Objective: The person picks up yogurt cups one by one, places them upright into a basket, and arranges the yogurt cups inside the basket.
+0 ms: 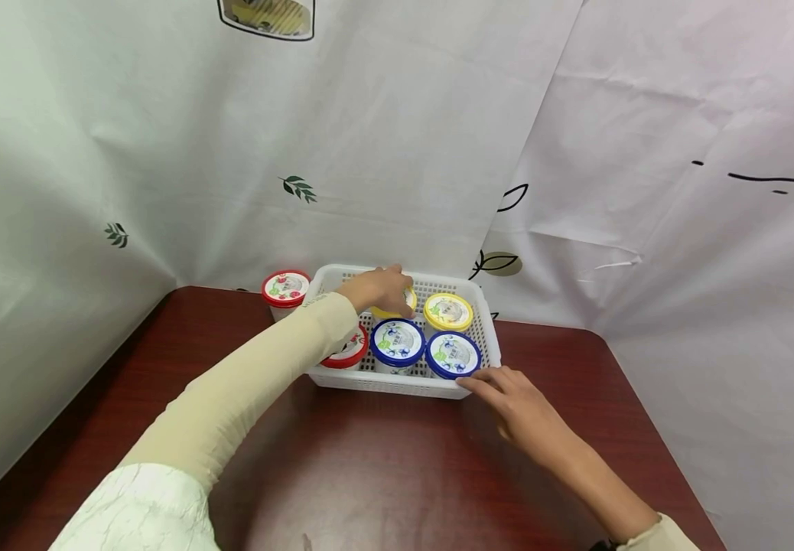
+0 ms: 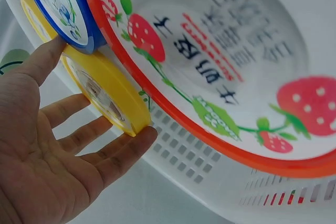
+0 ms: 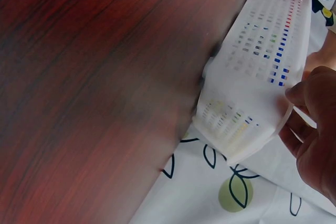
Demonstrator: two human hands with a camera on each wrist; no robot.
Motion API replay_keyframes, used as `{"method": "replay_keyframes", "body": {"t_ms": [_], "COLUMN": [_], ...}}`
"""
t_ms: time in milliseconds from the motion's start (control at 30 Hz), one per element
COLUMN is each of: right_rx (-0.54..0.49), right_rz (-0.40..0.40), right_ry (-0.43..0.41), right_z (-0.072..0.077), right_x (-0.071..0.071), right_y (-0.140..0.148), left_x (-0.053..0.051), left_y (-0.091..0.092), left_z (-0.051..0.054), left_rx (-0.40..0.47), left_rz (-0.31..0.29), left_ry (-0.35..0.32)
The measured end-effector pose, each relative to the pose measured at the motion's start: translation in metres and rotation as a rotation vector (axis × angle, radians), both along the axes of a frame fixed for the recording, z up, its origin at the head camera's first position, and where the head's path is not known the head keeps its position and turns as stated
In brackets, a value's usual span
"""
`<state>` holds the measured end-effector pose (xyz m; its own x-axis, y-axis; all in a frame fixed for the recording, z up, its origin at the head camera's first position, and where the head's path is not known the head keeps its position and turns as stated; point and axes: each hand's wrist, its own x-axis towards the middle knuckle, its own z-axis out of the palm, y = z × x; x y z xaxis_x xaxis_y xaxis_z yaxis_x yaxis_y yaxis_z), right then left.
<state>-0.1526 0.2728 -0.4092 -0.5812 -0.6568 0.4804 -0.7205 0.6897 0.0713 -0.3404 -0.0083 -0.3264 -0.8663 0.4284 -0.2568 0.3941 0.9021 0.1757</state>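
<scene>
A white plastic basket stands at the back of the table, with several lidded tubs inside. My left hand reaches over it and grips the yellow-lidded tub in the back row, thumb and fingers spread around the lid. Beside that tub is another yellow-lidded tub. Two blue-lidded tubs, one in the middle and one at right, sit in front, next to a red-lidded tub partly behind my sleeve. My right hand holds the basket's front right corner, thumb outside the rim.
Outside the basket, at its left, stands another red-lidded tub. The dark red wooden table extends toward me. White printed cloth hangs close behind the basket and along both sides.
</scene>
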Motion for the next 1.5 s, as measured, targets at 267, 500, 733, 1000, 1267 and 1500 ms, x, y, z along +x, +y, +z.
{"method": "replay_keyframes", "body": {"t_ms": [267, 500, 733, 1000, 1267, 1500], "right_rx": [-0.005, -0.002, -0.005, -0.004, 0.013, 0.024], "right_rz": [-0.004, 0.0, 0.003, 0.011, 0.013, 0.012], "right_ry": [-0.006, -0.007, 0.0, 0.013, 0.031, 0.034], "right_z": [0.0, -0.001, -0.001, -0.001, -0.002, -0.002], "right_x": [0.0, 0.0, -0.001, -0.002, -0.001, -0.001], "right_y": [0.001, 0.0, -0.001, 0.001, 0.001, 0.001], "left_x": [0.001, -0.001, -0.003, -0.006, -0.003, -0.002], "left_y": [0.005, 0.007, 0.008, 0.007, 0.005, 0.001], "left_z": [0.0, -0.003, -0.006, -0.009, -0.007, 0.002], "left_rx": [0.016, 0.007, 0.003, -0.01, -0.027, -0.036], "left_rz": [-0.013, -0.023, -0.024, -0.025, -0.035, -0.023], "left_ry": [-0.026, -0.033, -0.023, -0.014, -0.026, -0.04]}}
